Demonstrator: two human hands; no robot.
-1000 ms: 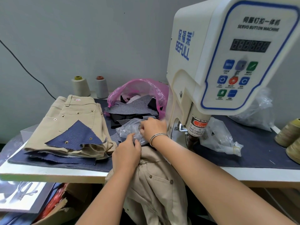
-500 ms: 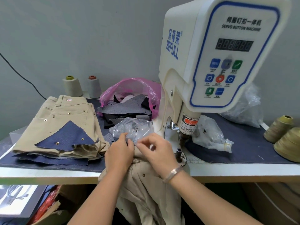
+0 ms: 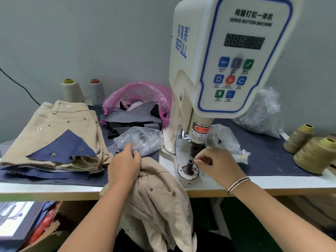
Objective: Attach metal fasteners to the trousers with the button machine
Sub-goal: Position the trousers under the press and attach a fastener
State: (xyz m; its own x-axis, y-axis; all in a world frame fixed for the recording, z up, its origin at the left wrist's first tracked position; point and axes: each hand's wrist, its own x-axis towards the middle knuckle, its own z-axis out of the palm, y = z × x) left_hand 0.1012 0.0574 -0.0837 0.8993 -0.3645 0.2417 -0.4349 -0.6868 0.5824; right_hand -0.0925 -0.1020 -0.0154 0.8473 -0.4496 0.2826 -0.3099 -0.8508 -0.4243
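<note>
Beside the button machine point(image 3: 227, 70), the right hand point(image 3: 216, 166) pinches something tiny, just right of the upright post point(image 3: 190, 165). Left hand point(image 3: 123, 168) grips the trousers point(image 3: 160, 197), bunched left of it.

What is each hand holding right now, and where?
Left hand grips the trousers at their bunched top edge. Right hand pinches something tiny beside the machine's lower post; too small to identify.

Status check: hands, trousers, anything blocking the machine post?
Left hand grips trousers at table edge. Right hand pinches beside lower post, fastener too small to confirm. Post uncovered.
</note>
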